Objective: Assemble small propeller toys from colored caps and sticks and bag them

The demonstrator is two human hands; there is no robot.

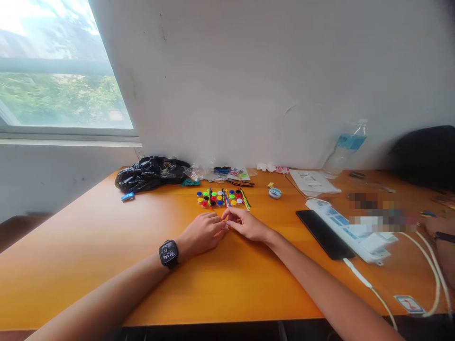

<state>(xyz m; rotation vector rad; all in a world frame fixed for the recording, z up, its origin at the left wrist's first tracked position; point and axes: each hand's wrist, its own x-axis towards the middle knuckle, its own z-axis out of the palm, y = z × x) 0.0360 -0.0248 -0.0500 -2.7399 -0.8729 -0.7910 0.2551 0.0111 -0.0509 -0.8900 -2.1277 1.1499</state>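
Left hand (pixel 204 230): curled, knuckles up, resting low over the surface (pixel 88 255), with a smartwatch (pixel 168 254) at the wrist. Right hand (pixel 250 225): index finger and thumb bowed into a narrow loop, tips meeting the left fingers (pixel 219 226). Whether either set of fingers grips a small part cannot be determined; the tips are partly hidden.

Colored discs (pixel 213 199) lie in grouped rows just beyond the fingers. Thin colored rods (pixel 245 198) stand between and beside the groups, the rightmost set just past the right index finger.

Further beyond the fingers, to the left: black plastic bag (pixel 152 174). Beyond and right of the fingers: round container (pixel 275 193). Well to the right of the fingers: black phone (pixel 322 232), positioned alongside a white power strip (pixel 343 229).
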